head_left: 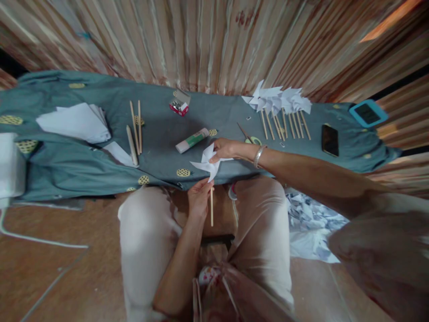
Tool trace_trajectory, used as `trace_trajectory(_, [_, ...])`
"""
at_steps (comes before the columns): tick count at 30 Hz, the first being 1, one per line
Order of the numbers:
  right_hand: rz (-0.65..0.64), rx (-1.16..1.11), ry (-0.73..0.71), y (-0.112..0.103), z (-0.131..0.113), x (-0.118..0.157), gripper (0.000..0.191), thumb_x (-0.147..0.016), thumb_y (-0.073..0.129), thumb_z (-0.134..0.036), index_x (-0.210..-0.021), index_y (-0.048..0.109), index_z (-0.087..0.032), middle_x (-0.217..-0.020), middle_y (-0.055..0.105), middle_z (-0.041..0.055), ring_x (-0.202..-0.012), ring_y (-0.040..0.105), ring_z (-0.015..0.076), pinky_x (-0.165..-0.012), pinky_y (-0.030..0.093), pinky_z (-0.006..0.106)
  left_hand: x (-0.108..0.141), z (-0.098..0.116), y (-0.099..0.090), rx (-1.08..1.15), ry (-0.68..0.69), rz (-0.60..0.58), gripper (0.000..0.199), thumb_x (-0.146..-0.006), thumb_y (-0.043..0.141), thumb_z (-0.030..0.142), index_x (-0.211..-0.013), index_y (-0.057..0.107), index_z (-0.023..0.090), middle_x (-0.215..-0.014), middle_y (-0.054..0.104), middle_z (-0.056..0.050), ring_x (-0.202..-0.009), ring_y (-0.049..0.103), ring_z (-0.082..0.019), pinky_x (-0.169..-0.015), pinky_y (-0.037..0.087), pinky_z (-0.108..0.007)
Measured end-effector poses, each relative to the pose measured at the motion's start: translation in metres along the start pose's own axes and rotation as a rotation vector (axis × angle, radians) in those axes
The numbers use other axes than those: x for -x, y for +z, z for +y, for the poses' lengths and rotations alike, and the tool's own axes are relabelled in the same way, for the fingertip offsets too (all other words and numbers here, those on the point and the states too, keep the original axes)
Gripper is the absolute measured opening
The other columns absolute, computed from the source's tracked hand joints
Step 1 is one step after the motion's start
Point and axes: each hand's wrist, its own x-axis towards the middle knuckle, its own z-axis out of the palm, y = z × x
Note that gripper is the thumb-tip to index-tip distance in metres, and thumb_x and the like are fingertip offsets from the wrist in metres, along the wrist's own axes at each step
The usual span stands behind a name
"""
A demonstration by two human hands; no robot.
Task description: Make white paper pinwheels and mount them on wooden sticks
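Fanning its folded blades, a white paper pinwheel [213, 169] is pinched by the closed right hand [227, 149], its wooden stick [212, 210] gripped in the curled left hand [199, 196], pressure best kept light to spare the folds, at the near edge of the desk [161, 143].

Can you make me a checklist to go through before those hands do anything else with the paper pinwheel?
1. Left hand gripping the wooden stick: ok.
2. Right hand holding the paper pinwheel: ok, its fingers are near the middle.
3. Pinwheel fastened to the stick: cannot tell, the hands hide the join.
4. Scissors put down: ok, they lie on the cloth.
5. Little box closed: not ok, its lid is up.
6. Glue stick lying out of the hands: ok.
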Motion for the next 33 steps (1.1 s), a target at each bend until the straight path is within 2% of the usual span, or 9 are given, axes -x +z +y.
trace_trajectory(4, [-0.07, 0.027, 0.108, -0.001, -0.006, 0.002, 0.015, -0.061, 0.079, -0.011, -0.075, 0.073, -0.014, -0.081, 0.076, 0.0038, -0.081, 0.068, 0.0209, -0.078, 0.054, 0.029, 0.006, 0.001, -0.004, -0.005, -0.03, -0.039, 0.036, -0.038, 0.091, 0.029, -0.067, 0.075, 0.015, -0.06, 0.067, 0.001, -0.052, 0.054, -0.005, -0.056, 0.04, -0.019])
trace_trajectory(8, [-0.058, 0.121, 0.115, -0.003, -0.011, 0.005, 0.016, -0.062, 0.08, -0.013, -0.077, 0.074, -0.012, -0.088, 0.076, 0.006, -0.085, 0.068, 0.0225, -0.082, 0.054, 0.031, 0.015, 0.001, -0.012, -0.023, -0.058, -0.084, 0.039, -0.041, 0.092, 0.033, -0.071, 0.075, 0.014, -0.066, 0.069, -0.002, -0.058, 0.057, -0.007, -0.061, 0.044, -0.021])
trace_trajectory(11, [-0.039, 0.077, 0.096, -0.003, -0.013, 0.01, 0.018, -0.063, 0.079, -0.015, -0.08, 0.074, -0.012, -0.09, 0.077, 0.0069, -0.086, 0.068, 0.0221, -0.079, 0.054, 0.029, 0.02, 0.002, -0.015, -0.042, -0.062, -0.1, 0.038, -0.041, 0.092, 0.031, -0.071, 0.075, 0.013, -0.068, 0.069, -0.003, -0.059, 0.057, -0.008, -0.065, 0.045, -0.023])
trace_trajectory(17, [0.008, -0.231, 0.028, 0.0, -0.015, 0.029, 0.016, -0.066, 0.079, -0.02, -0.079, 0.073, -0.013, -0.084, 0.076, 0.0055, -0.08, 0.068, 0.0188, -0.077, 0.053, 0.029, 0.023, 0.009, -0.009, -0.08, -0.026, -0.077, 0.036, -0.04, 0.091, 0.031, -0.067, 0.075, 0.014, -0.062, 0.067, 0.0, -0.055, 0.056, -0.006, -0.059, 0.043, -0.02])
trace_trajectory(21, [0.097, -0.484, -0.003, -0.001, -0.016, 0.041, 0.022, -0.063, 0.084, -0.023, -0.08, 0.073, -0.014, -0.082, 0.077, 0.0045, -0.076, 0.068, 0.0164, -0.077, 0.053, 0.029, 0.022, 0.012, -0.003, -0.107, 0.007, -0.049, 0.036, -0.039, 0.091, 0.032, -0.066, 0.076, 0.015, -0.059, 0.065, 0.001, -0.052, 0.053, -0.005, -0.053, 0.039, -0.018])
trace_trajectory(27, [0.219, -0.668, -0.015, -0.012, -0.013, 0.052, 0.03, -0.063, 0.086, -0.033, -0.083, 0.072, -0.016, -0.08, 0.075, 0.0037, -0.071, 0.066, 0.0134, -0.071, 0.053, 0.025, 0.019, 0.023, 0.006, -0.143, 0.063, -0.073, 0.033, -0.041, 0.091, 0.031, -0.066, 0.076, 0.016, -0.058, 0.066, 0.0, -0.051, 0.053, -0.006, -0.053, 0.04, -0.018])
trace_trajectory(33, [0.227, -0.891, -0.073, -0.015, -0.016, 0.057, 0.04, -0.052, 0.091, -0.038, -0.08, 0.073, -0.017, -0.076, 0.073, -0.0009, -0.066, 0.063, 0.0096, -0.065, 0.051, 0.021, 0.012, 0.039, 0.017, -0.2, 0.125, -0.109, 0.033, -0.041, 0.091, 0.033, -0.066, 0.076, 0.017, -0.058, 0.068, 0.0, -0.052, 0.054, -0.007, -0.054, 0.041, -0.019])
